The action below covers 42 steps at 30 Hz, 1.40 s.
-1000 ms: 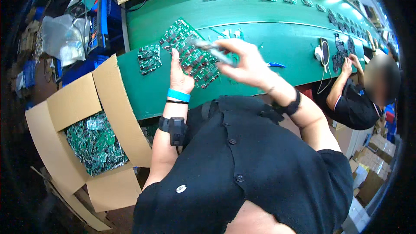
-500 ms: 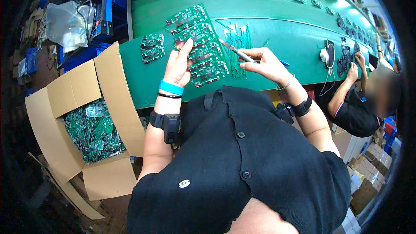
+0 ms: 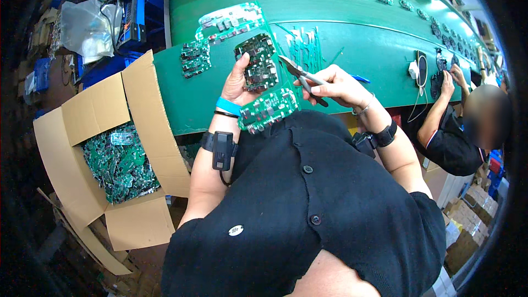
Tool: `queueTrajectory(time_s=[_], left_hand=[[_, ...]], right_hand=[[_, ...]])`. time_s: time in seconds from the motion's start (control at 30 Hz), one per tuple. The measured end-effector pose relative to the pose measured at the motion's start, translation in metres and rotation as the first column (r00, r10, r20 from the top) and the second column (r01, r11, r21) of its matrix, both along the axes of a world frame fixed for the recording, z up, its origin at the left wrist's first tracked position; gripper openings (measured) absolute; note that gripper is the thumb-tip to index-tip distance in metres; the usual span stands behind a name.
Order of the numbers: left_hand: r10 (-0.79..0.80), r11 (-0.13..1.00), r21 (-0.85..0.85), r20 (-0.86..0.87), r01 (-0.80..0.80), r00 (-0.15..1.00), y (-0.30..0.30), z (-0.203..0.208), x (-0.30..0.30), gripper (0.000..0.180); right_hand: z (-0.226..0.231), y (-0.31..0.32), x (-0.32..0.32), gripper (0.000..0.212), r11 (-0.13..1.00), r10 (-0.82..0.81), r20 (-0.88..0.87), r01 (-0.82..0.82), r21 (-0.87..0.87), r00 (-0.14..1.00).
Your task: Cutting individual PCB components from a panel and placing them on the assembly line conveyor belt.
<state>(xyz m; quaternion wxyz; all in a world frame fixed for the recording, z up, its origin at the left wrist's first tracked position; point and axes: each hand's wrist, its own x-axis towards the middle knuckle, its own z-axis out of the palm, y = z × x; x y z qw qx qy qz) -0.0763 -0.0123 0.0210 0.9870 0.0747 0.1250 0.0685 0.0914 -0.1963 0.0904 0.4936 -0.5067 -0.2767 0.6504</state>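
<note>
My left hand [image 3: 236,85] grips a panel of green circuit boards [image 3: 261,69] near its middle, thumb on top. The panel's sections tilt at different angles: the far one catches the light, the middle one looks dark, the near one slants toward me. My right hand [image 3: 342,89] is closed round a pair of cutting pliers [image 3: 302,74] with grey and black handles spread apart. The pliers' jaws lie against the strip along the panel's right edge; whether they bite into it I cannot tell. Left of the panel, separate circuit boards [image 3: 196,59] lie on the green table [image 3: 181,99].
Thin green offcut strips [image 3: 305,47] and a blue pen [image 3: 360,78] lie beyond my right hand. A cardboard box [image 3: 140,91] full of boards stands at the left. Along the far belt [image 3: 374,14] runs a row of boards. A co-worker [image 3: 451,137] handles dark parts at the right.
The panel's sections, earlier lying nearly flat together, now tilt apart. The pliers' handles have spread, and the jaws have moved slightly nearer to me. My left hand has shifted a little right.
</note>
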Motion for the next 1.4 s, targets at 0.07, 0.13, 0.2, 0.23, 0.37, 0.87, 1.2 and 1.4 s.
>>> queueTrajectory(time_s=[0.07, 0.13, 0.2, 0.23, 0.37, 0.87, 1.2, 1.4], left_hand=[[0.005, 0.999, 0.031, 0.004, -0.005, 1.000, -0.001, -0.003, -0.001, 0.048], [0.139, 0.944, 0.328, -0.306, -0.033, 0.942, 0.003, 0.007, -0.007, 0.057], [0.184, 0.927, 0.374, -0.354, -0.041, 0.917, 0.014, 0.020, -0.017, 0.071], [0.183, 0.939, 0.335, -0.285, -0.081, 0.941, 0.018, 0.026, -0.019, 0.069], [0.305, 0.892, 0.431, -0.347, -0.138, 0.887, 0.017, 0.035, -0.008, 0.045], [0.209, 0.926, 0.376, -0.420, -0.041, 0.883, 0.014, 0.043, 0.005, 0.028], [0.082, 0.990, 0.126, -0.108, -0.069, 0.991, 0.006, -0.002, 0.014, 0.039], [-0.176, 0.979, 0.098, -0.053, 0.181, 0.983, 0.044, -0.027, -0.042, 0.044]], right_hand=[[0.010, -0.001, 0.002, 0.031, 1.000, -0.012, 0.137, 0.014, -0.015, 0.990], [0.010, -0.006, 0.008, 0.029, 0.999, -0.021, 0.182, 0.028, -0.037, 0.983], [0.002, -0.014, 0.014, 0.028, 0.987, 0.089, 0.270, -0.048, -0.155, 0.959], [0.000, -0.016, 0.013, 0.030, 0.984, 0.091, 0.283, -0.042, -0.173, 0.955], [0.017, -0.012, 0.002, 0.031, 0.969, 0.167, 0.380, -0.081, -0.232, 0.910], [0.007, 0.002, 0.013, 0.038, 0.993, -0.085, 0.556, 0.117, -0.023, 0.827], [0.016, 0.004, 0.017, 0.036, 0.997, 0.066, 0.263, -0.055, -0.047, 0.963], [0.005, -0.017, 0.030, 0.036, 0.994, -0.054, 0.288, 0.078, -0.071, 0.956]])
